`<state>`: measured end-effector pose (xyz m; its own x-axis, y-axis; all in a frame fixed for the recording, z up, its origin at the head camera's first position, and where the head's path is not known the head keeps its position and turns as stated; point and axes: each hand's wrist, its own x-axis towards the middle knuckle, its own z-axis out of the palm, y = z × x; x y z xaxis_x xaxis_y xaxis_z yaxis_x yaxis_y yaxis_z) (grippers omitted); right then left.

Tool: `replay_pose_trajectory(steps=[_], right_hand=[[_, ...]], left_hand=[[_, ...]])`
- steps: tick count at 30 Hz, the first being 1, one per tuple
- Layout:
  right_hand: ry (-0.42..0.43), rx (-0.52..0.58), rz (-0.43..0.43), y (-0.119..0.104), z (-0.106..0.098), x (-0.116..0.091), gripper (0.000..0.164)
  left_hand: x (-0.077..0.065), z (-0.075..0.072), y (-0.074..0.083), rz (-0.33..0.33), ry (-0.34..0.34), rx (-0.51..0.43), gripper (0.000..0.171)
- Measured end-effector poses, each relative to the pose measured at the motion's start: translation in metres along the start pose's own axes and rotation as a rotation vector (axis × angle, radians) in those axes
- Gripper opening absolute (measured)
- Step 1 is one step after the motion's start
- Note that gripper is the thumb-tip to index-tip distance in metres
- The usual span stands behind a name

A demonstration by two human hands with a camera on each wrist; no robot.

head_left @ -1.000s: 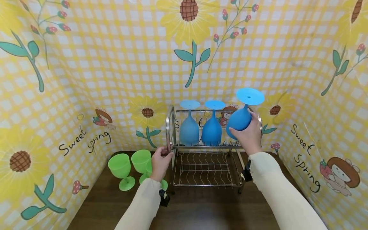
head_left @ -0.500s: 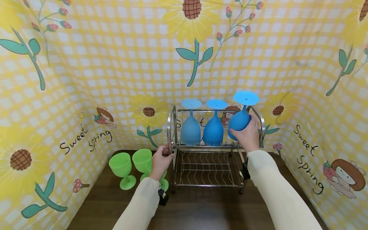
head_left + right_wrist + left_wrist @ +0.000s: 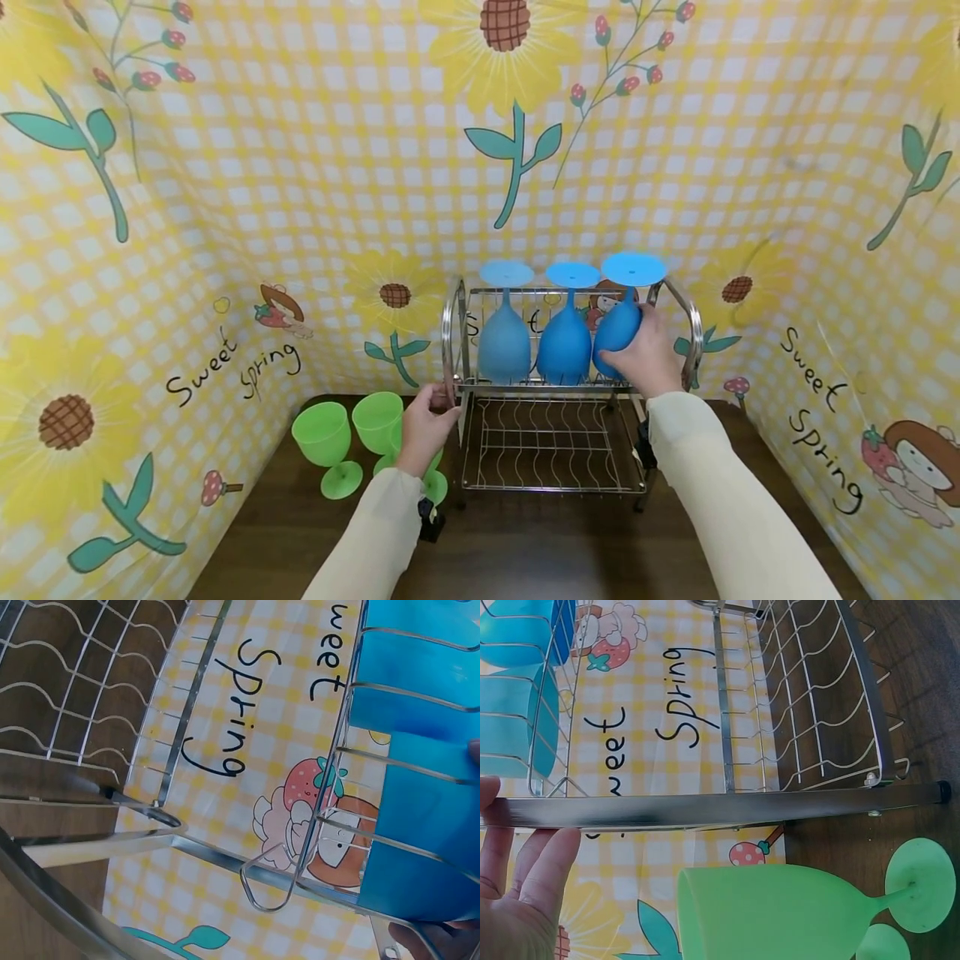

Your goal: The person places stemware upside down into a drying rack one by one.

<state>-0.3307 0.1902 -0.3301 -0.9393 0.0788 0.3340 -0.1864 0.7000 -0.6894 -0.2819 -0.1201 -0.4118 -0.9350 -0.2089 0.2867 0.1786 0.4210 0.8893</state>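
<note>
My right hand (image 3: 654, 357) grips a blue wine glass (image 3: 617, 335) by its bowl at the right end of the upper tier. The glass is upside down and slightly tilted, foot uppermost. Left of it, a second blue wine glass (image 3: 566, 346) and a paler blue one (image 3: 505, 343) stand inverted on the same tier. My left hand (image 3: 426, 427) holds the metal dish rack (image 3: 551, 487) by its left upright. In the left wrist view, thumb and fingers lie on opposite sides of that upright (image 3: 705, 811). The right wrist view shows the held glass's bowl (image 3: 431, 825) behind the tier's wires.
Several green goblets (image 3: 321, 433) stand upright on the dark wooden table (image 3: 525, 542), left of the rack and partly behind my left hand. The rack's lower tier (image 3: 540, 437) bears nothing. A yellow checked cloth (image 3: 337, 167) surrounds the table at the back and sides.
My right hand has lowered the blue wine glass leftward onto the upper tier, and its tilt has lessened. My left hand stays on the rack's upright. The view has shifted slightly.
</note>
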Motion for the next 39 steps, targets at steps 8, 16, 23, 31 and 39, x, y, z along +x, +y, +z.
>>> replay_pose_trajectory(steps=[8, 16, 23, 31, 39], right_hand=[[-0.04, -0.066, 0.046, 0.001, 0.0, -0.001, 0.098], [-0.053, -0.1, 0.082, 0.001, -0.001, -0.002, 0.097], [-0.047, -0.119, 0.089, -0.001, 0.0, 0.0, 0.097], [-0.051, -0.138, 0.089, -0.002, 0.003, 0.002, 0.097], [-0.092, -0.133, 0.069, 0.001, 0.004, 0.006, 0.097]], left_hand=[[0.001, 0.002, -0.003, -0.009, -0.003, 0.004, 0.022], [0.001, 0.003, -0.006, 0.021, -0.005, -0.007, 0.023], [0.002, 0.002, -0.007, 0.046, -0.006, 0.011, 0.024], [0.002, 0.002, -0.012, 0.054, 0.019, -0.015, 0.022], [0.0, 0.006, -0.017, 0.055, 0.031, -0.048, 0.021]])
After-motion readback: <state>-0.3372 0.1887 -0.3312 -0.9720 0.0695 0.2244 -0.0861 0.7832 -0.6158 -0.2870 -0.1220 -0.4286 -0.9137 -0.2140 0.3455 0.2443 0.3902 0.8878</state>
